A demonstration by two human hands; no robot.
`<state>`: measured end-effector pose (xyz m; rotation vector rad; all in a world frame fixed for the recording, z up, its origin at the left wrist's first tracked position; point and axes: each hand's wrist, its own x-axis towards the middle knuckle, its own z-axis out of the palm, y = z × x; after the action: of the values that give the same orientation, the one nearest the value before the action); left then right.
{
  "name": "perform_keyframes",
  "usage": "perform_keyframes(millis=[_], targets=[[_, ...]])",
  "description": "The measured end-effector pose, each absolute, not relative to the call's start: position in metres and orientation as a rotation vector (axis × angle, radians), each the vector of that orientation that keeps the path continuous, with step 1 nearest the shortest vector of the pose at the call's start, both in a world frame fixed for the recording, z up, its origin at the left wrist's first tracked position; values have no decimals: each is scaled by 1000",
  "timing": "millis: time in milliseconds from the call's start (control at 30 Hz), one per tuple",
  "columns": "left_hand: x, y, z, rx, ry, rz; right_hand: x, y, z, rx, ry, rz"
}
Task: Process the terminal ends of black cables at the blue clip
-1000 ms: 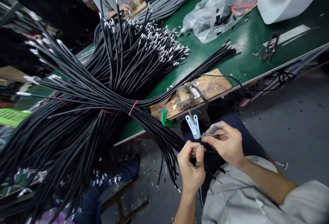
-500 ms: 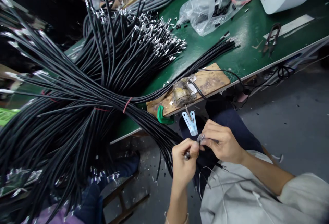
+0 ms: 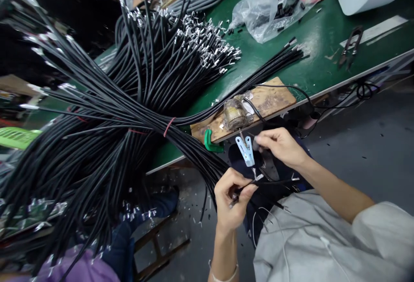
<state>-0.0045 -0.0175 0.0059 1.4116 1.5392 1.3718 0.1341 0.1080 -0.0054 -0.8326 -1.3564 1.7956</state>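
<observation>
A long, glossy green desk (image 3: 323, 73) with a pale edge slants across the room, its top catching a whitish sheen of light. Beneath spreads a smooth grey floor (image 3: 362, 131) flecked with small dark scraps (image 3: 364, 157); a dark brown wooden frame (image 3: 157, 245) stands lower left.

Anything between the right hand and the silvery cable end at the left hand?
Nothing visible stands between: the light-blue clip sits just beside the gap from the right hand to the cable end at the left hand; depth is unclear.
</observation>
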Motion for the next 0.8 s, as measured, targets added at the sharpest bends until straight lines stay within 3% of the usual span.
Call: perform_keyframes(millis=[67,200,500,667,800], targets=[[-6,-20,6,1401,1534,1456,127,114,1,-847,-1394,1747],[-8,-17,2,1331,1501,1583,111,109,5,-648,-1148,2048],[4,-1,5,1266,1533,1477,109,96,-12,-314,-623,2455],[3,-7,9,1283,1525,1460,134,97,-35,-449,-721,2313],[2,-12,6,1261,1460,1391,162,95,-40,-666,-1157,2020]])
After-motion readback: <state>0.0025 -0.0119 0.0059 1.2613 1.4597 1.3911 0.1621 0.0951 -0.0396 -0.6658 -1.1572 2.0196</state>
